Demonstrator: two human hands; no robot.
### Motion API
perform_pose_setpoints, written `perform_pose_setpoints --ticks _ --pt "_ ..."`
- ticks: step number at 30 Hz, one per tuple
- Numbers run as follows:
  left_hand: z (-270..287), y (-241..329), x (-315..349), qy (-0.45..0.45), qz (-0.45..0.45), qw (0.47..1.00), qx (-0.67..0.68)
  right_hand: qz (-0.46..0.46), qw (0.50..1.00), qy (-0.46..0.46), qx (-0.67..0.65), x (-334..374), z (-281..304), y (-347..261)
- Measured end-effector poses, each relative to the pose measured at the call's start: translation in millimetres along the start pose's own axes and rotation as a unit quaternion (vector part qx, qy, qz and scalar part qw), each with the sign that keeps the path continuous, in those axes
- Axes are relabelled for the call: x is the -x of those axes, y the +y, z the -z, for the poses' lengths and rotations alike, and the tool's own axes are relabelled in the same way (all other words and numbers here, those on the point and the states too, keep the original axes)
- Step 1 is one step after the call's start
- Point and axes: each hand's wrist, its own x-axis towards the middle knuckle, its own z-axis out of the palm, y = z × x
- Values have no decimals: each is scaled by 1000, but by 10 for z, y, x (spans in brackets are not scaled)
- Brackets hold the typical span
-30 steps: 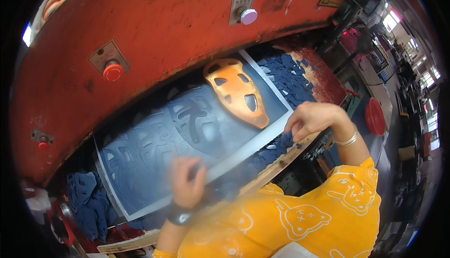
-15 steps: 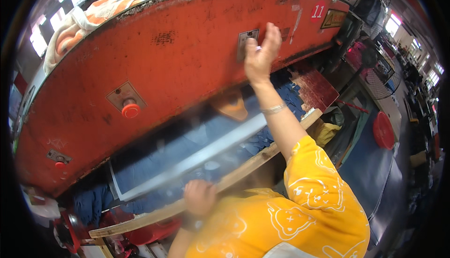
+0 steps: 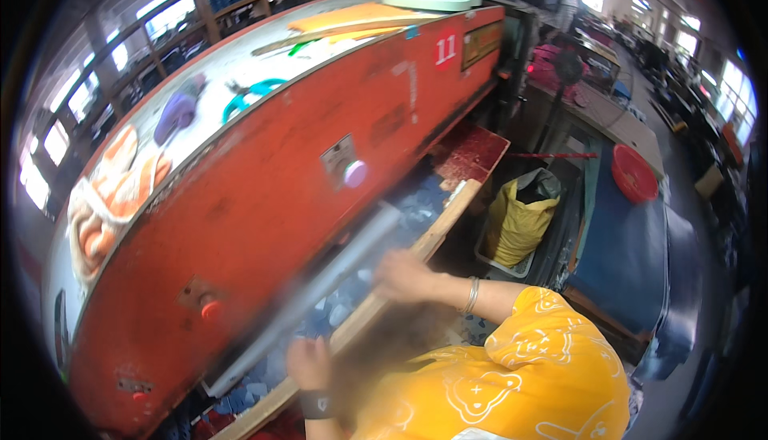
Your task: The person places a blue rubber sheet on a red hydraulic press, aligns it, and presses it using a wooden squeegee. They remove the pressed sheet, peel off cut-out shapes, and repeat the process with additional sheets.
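**Hands at the mouth of a big red press**

The red press (image 3: 264, 184) fills most of the view, its heavy head hanging over a bed strewn with blue cut pieces (image 3: 340, 312). A long grey board (image 3: 320, 288), motion-blurred, lies slanted in the gap under the head, beside the wooden front rail (image 3: 416, 256).

The main risk, as I judge it, is a crush: both hands are close to the gap, and the pale round button (image 3: 355, 173) and the red button (image 3: 210, 309) sit on the head's face just above them. A bump while fingers are inside could trap them. The board could also slip and scatter the pieces.

The left hand (image 3: 308, 362) is curled at the board's lower end, apparently gripping it; blur hides the fingers. The right hand (image 3: 404, 276) lies half open on the rail by the board; whether it grips anything I cannot tell.

Signs: a small red number patch and a dark yellow-edged rectangular plate (image 3: 481, 44) near the head's far end. A stuffed yellow sack (image 3: 518, 216) stands right of the rail; a red bowl (image 3: 634, 173) lies beyond.
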Motion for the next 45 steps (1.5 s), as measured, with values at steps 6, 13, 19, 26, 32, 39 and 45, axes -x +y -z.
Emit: perform_pose_setpoints --ticks 6,13,19,26,32,39,45 --pt "21 -54 12 -34 48 998 13 43 998 35 15 73 -126 -147" --pt "-125 -108 64 28 -25 999 -25 35 997 66 -20 198 -163 -180" --pt "-163 -18 344 -57 69 996 -5 39 998 42 -13 411 -149 -190" --pt "214 526 793 -211 32 975 -65 -37 884 -252 -393 381 443 109" --pt "359 990 616 -169 24 959 226 -26 997 77 -2 202 159 -162" --pt "-340 1378 517 -59 135 848 509 -126 992 29 -3 686 134 -464" --pt "-638 1566 838 -65 22 925 373 -132 948 91 -276 1077 193 -413"
